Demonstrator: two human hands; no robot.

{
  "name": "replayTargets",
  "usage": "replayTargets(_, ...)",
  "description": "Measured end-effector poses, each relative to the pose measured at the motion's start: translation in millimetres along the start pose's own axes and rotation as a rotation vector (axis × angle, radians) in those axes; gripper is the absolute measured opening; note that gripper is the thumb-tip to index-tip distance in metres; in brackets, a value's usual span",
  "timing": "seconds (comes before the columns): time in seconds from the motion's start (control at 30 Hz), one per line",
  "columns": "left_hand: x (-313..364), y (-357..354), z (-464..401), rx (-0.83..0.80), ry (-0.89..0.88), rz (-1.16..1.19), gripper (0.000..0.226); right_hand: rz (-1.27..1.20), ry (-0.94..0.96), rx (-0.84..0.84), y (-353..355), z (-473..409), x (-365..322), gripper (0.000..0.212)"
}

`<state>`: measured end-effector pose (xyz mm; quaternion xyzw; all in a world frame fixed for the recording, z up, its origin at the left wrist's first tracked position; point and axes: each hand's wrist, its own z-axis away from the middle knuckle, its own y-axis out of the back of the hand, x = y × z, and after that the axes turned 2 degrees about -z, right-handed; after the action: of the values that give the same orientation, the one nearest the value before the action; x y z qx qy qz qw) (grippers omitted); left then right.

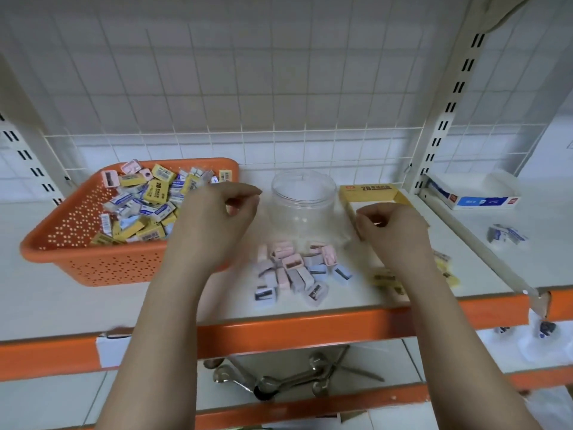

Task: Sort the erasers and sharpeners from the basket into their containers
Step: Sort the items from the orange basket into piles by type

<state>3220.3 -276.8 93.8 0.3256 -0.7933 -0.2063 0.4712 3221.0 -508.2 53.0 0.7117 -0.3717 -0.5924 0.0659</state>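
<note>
My left hand [217, 225] hangs over the orange basket [93, 262] of erasers [155, 193], fingers curled, holding nothing I can see. My right hand [387, 231] is curled by the yellow box [369, 193]; I cannot tell if it holds anything. Sharpeners [297, 271] lie before the clear jar [304, 197].

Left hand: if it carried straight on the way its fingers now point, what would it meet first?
The left hand has its fingers curled toward the right, so it would probably meet the clear plastic jar first. Depth is unclear from this one view.
</note>
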Motion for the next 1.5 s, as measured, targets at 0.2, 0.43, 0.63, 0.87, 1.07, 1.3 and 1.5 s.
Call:
replayTargets(0.2, -78, 76, -17, 0.002, -0.005, -0.07, 0.016, -0.043, 0.093, 0.048, -72, 22, -72, 0.01)
replayTargets(0.43, -142, 134, -22, -0.03, 0.077, -0.111, 0.016, 0.006, 0.134, -0.058, -135, 26, -145, 0.014)
replayTargets(0.63, -162, 139, -32, -0.082, 0.061, -0.196, 0.022, 0.245, 0.172, -0.25, -175, -19, -173, 0.017)
replayTargets(0.87, -164, 134, -36, -0.106, 0.084, -0.22, 0.022, 0.446, 0.071, -0.347, -217, -67, -178, 0.028)
replayTargets(1.07, -166, 134, -39, -0.108, 0.086, -0.259, 0.024, 0.51, 0.027, -0.339, -234, -77, -180, 0.031)
replayTargets(1.3, -171, 132, -44, -0.138, 0.093, -0.285, 0.024, 0.475, 0.003, -0.377, -233, -80, -180, 0.034)
replayTargets(1.5, -184, 130, -76, -0.167, 0.051, -0.321, 0.021, 0.445, 0.087, -0.313, -209, -71, -188, 0.024)
